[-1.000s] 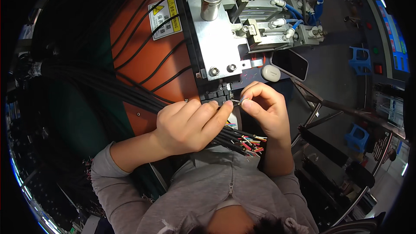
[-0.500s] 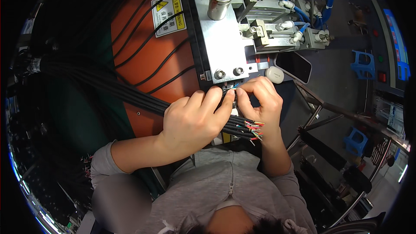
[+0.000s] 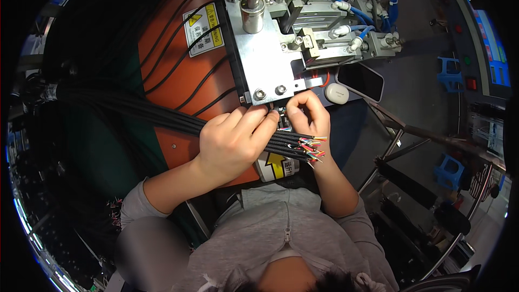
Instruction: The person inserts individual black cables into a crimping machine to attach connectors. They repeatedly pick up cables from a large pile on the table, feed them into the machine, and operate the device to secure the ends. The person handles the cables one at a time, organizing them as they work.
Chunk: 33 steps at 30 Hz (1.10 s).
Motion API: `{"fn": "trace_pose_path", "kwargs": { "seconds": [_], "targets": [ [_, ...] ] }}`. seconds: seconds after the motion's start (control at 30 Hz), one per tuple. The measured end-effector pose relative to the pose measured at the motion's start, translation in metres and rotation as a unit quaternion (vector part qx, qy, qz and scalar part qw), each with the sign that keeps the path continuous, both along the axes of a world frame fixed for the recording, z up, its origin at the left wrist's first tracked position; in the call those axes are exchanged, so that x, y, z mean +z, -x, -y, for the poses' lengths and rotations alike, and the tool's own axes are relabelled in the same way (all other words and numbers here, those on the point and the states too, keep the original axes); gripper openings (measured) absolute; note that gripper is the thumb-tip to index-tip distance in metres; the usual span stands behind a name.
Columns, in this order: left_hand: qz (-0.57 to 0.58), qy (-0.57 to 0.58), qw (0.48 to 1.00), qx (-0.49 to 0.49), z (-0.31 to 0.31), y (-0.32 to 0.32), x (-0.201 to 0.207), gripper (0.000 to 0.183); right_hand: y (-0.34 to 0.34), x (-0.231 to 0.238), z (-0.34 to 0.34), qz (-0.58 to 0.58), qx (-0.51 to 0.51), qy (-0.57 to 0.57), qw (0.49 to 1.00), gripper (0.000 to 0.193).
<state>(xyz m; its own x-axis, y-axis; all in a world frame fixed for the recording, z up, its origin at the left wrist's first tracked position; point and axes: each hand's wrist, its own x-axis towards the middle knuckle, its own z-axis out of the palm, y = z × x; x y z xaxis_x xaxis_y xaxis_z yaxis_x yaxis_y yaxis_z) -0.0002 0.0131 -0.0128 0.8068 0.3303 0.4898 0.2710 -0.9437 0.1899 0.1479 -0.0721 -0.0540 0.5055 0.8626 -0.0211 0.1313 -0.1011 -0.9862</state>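
A bundle of black sheathed cables (image 3: 162, 116) runs from the left, passes under my left hand (image 3: 232, 136) and comes out on its right. Its stripped end fans into thin coloured wires (image 3: 313, 148) below my right hand (image 3: 311, 119). My left hand is closed over the bundle, thumb and forefinger pinched at the lower edge of the machine's metal plate (image 3: 265, 65). Just right of those fingertips, the right thumb and forefinger curl together; whatever lies between them is too small to make out. Small metal parts show between the two hands.
Pneumatic cylinders with blue hoses (image 3: 351, 16) stand beyond the plate. To the right lie a phone (image 3: 361, 82) and a round white case (image 3: 337, 93). Single black cables cross the orange machine surface (image 3: 178, 97) at left. Blue stools (image 3: 450, 170) stand farther right.
My right fingertips have drawn apart from the left ones, and the right fingers curl more. The blue wire between them no longer shows. The whole view has shifted slightly.
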Motion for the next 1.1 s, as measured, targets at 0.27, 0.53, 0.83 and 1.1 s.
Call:
{"fn": "trace_pose_path", "kwargs": {
  "seconds": [0.27, 0.53, 0.83, 1.1],
  "targets": [
    [-0.096, -0.031, 0.993, 0.053, 0.012, 0.013, 0.014, 0.013, -0.001, -0.003, 0.002, -0.049, -0.004, -0.047, 0.998, 0.008],
    [-0.052, 0.039, 0.998, 0.000, 0.004, 0.011, 0.019, 0.016, -0.016, 0.020, 0.001, 0.126, 0.226, -0.256, 0.931, 0.021],
    [-0.003, 0.040, 0.999, -0.027, 0.003, 0.005, 0.022, 0.022, -0.008, 0.013, 0.005, 0.087, 0.163, -0.324, 0.928, 0.017],
    [0.090, 0.015, 0.990, -0.112, -0.003, 0.011, 0.032, 0.026, -0.006, 0.032, 0.020, 0.083, 0.069, -0.286, 0.952, 0.013]
  ]
}}
